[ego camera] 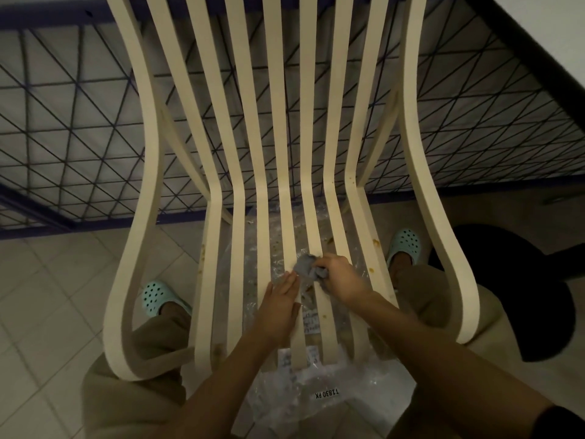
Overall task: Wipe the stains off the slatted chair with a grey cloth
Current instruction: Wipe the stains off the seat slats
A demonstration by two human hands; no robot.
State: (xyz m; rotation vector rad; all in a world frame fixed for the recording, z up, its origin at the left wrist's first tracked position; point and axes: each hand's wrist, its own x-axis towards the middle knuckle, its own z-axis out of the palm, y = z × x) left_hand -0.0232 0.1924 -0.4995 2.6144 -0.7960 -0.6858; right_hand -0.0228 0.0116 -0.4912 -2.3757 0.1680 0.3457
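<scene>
Scrubbing hard could push the crumpled grey cloth (308,269) through a gap in the cream slatted wooden chair (272,122), or smear the brown stains (376,242) instead of lifting them. Lower centre of the frame, my right hand (340,275) curls tightly around the cloth on a seat slat. My left hand (281,299) lies flat beside it, fingers straight.

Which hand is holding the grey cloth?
The right hand grips the grey cloth; the left hand lies flat on the chair, holding nothing.
</scene>
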